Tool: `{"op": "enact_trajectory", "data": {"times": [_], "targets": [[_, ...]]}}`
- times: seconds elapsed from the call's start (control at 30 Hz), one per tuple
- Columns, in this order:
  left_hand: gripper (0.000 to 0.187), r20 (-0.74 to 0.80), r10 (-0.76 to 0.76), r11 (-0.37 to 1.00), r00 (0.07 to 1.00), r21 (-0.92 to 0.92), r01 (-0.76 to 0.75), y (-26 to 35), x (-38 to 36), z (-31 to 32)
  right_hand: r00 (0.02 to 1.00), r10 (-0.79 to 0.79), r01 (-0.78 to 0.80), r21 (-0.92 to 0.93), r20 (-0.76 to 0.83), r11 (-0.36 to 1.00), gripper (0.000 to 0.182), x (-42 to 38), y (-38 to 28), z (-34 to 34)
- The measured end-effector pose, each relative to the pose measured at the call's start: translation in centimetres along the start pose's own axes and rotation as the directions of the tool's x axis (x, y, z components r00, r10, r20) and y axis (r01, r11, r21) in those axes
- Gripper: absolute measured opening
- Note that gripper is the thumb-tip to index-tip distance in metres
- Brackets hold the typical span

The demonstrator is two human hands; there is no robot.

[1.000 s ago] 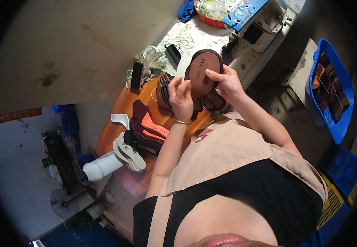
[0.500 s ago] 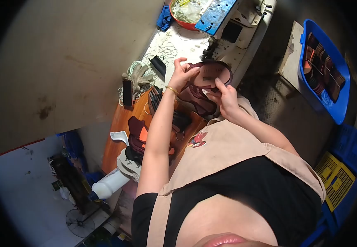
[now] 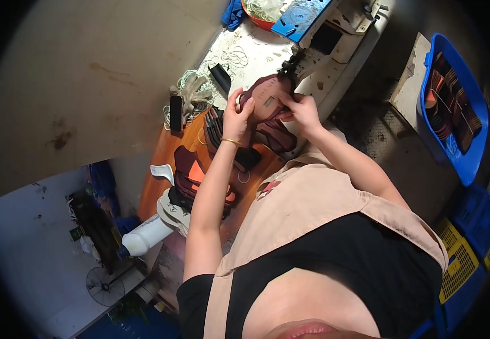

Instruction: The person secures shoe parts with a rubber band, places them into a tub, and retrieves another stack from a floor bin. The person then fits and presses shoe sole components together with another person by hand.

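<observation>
A maroon shoe upper piece (image 3: 266, 92) with a pinkish inner face and small printed marks is held up between both hands, at the edge of the white machine table. My left hand (image 3: 237, 120), with a bangle at the wrist, pinches its left edge between thumb and fingers. On the other side my right hand (image 3: 303, 114) grips the lower right edge, thumb on the inner face. More maroon upper pieces (image 3: 279, 137) hang just below it, close to the apron. Dark strip-like pieces (image 3: 214, 127) lie beside my left wrist.
A sewing machine (image 3: 335, 37) with a blue plate stands ahead. On the wooden board (image 3: 155, 152) at left are a phone (image 3: 176, 114), a white scoop-shaped piece (image 3: 163, 172) and stacked maroon cut pieces (image 3: 185, 164). A white bottle (image 3: 146, 236) lies nearby. A blue basket (image 3: 468, 164) holds bundled pieces at right.
The upper piece has turned and tilted, showing more of its printed inner face. My left hand has moved down and left; my right hand has shifted slightly up. The camera view has shifted a little.
</observation>
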State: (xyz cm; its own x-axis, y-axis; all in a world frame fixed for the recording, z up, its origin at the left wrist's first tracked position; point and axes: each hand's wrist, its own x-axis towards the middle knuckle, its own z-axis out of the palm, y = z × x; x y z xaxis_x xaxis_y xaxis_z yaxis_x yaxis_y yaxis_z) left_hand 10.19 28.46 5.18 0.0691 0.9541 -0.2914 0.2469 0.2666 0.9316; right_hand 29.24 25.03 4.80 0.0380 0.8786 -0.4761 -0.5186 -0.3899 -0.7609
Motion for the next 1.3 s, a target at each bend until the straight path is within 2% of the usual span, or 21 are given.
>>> {"op": "enact_trajectory", "data": {"times": [0.07, 0.17, 0.27, 0.3, 0.33, 0.4, 0.47, 0.5, 0.53, 0.6, 0.63, 0.73, 0.8, 0.87, 0.93, 1.0, 1.07, 1.13, 1.2, 1.27, 1.3], "targets": [[0.051, -0.042, 0.068, 0.993, 0.997, -0.092, -0.072, -0.6, -0.7, 1.2, 1.0, -0.006, 0.006, -0.031, 0.003, 1.0, 0.037, 0.3, -0.3, -0.3], [0.054, -0.068, -0.093, 0.973, 0.993, -0.217, 0.076, 0.6, -2.8, 2.9, 1.0, -0.014, 0.014, -0.126, 0.008, 0.992, 0.036, 0.3, -1.7, -0.7], [0.043, -0.053, -0.086, 0.911, 0.995, -0.407, 0.057, 1.3, -4.4, 5.3, 0.997, -0.07, 0.071, -0.266, 0.015, 0.961, 0.038, 0.7, -2.4, -1.5], [0.04, -0.099, -0.05, 0.928, 0.994, -0.373, 0.009, 1.2, -4.7, 6.3, 0.996, -0.088, 0.083, -0.381, 0.003, 0.921, 0.039, 0.9, -2.5, -1.9], [0.037, -0.114, -0.089, 0.941, 0.99, -0.334, 0.046, 1.3, -4.8, 7.1, 0.994, -0.107, 0.09, -0.49, -0.007, 0.867, 0.04, 1.1, -2.6, -2.5], [0.035, -0.099, -0.263, 0.864, 0.96, -0.468, 0.188, 2.4, -5.6, 8.9, 0.991, -0.135, 0.119, -0.463, -0.003, 0.879, 0.04, 1.3, -1.7, -3.5], [0.036, -0.151, -0.339, 0.841, 0.928, -0.49, 0.228, 3.6, -5.6, 10.4, 0.995, -0.098, 0.092, -0.57, 0.022, 0.817, 0.048, 0.0, -0.6, -4.2], [0.037, -0.18, -0.284, 0.836, 0.942, -0.528, 0.151, 2.1, -4.9, 11.1, 0.974, -0.225, 0.183, -0.642, 0.018, 0.745, 0.052, -1.2, -1.3, -3.5], [0.038, -0.216, -0.235, 0.821, 0.948, -0.565, 0.075, 1.3, -4.1, 11.7, 0.975, -0.219, 0.179, -0.648, 0.018, 0.741, 0.052, -0.6, -1.2, -3.6], [0.044, -0.259, -0.317, 0.812, 0.912, -0.571, 0.12, 0.9, -3.4, 11.9, 0.984, -0.173, 0.164, -0.506, 0.029, 0.847, 0.052, 1.1, -0.8, -3.5], [0.049, -0.186, -0.389, 0.786, 0.902, -0.577, 0.22, 3.0, -4.0, 11.2, 0.992, -0.115, 0.121, -0.559, 0.046, 0.82, 0.053, 0.7, -2.0, -2.8], [0.053, -0.075, -0.34, 0.711, 0.937, -0.673, 0.204, 3.4, -5.3, 9.1, 0.992, -0.058, 0.108, -0.515, 0.113, 0.85, 0.058, 0.9, -1.3, -2.2], [0.047, -0.097, -0.34, 0.726, 0.936, -0.66, 0.195, 1.8, -6.2, 7.8, 0.991, 0.001, 0.08, -0.605, 0.132, 0.792, 0.063, -0.4, -2.0, -1.4], [0.039, -0.117, -0.061, 0.74, 0.991, -0.671, -0.034, 0.7, -7.6, 6.9, 0.984, 0.149, -0.123, -0.237, 0.093, 0.964, 0.067, -2.8, -3.4, 0.6], [0.036, -0.156, -0.053, 0.752, 0.986, -0.656, -0.063, 0.5, -8.8, 6.4, 0.978, 0.174, -0.147, -0.21, 0.115, 0.967, 0.059, -1.7, -1.4, 0.7], [0.039, -0.226, 0.055, 0.87, 0.972, -0.467, -0.158, 0.2, -9.1, 6.0, 0.963, -0.175, 0.252, -0.453, 0.204, 0.855, 0.05, -0.3, 1.1, 1.2], [0.034, -0.263, 0.064, 0.871, 0.963, -0.457, -0.183, 0.0, -9.7, 5.1, 0.947, -0.271, 0.32, -0.466, 0.17, 0.825, 0.044, -0.7, 2.5, 2.2], [0.032, -0.363, 0.197, 0.98, 0.911, 0.051, -0.191, -3.9, -9.3, 1.8, 0.969, -0.222, 0.246, -0.404, 0.106, 0.881, 0.046, 0.2, 4.4, 2.7], [0.034, -0.717, 0.109, 0.977, 0.688, -0.052, -0.209, -7.3, -9.1, -0.8, 0.97, -0.224, 0.244, -0.473, 0.1, 0.846, 0.045, 1.5, 5.3, 2.5], [0.04, -0.714, -0.189, 0.978, 0.674, -0.076, 0.195, -13.9, -8.8, -6.0, 0.967, -0.175, 0.251, -0.791, 0.184, 0.558, 0.042, 2.2, 5.7, 1.9], [0.046, -0.661, -0.375, 0.918, 0.65, -0.169, 0.358, -17.5, -8.0, -7.6, 0.941, -0.281, 0.298, -0.853, 0.188, 0.429, 0.042, 3.2, 7.6, 0.7]]}}
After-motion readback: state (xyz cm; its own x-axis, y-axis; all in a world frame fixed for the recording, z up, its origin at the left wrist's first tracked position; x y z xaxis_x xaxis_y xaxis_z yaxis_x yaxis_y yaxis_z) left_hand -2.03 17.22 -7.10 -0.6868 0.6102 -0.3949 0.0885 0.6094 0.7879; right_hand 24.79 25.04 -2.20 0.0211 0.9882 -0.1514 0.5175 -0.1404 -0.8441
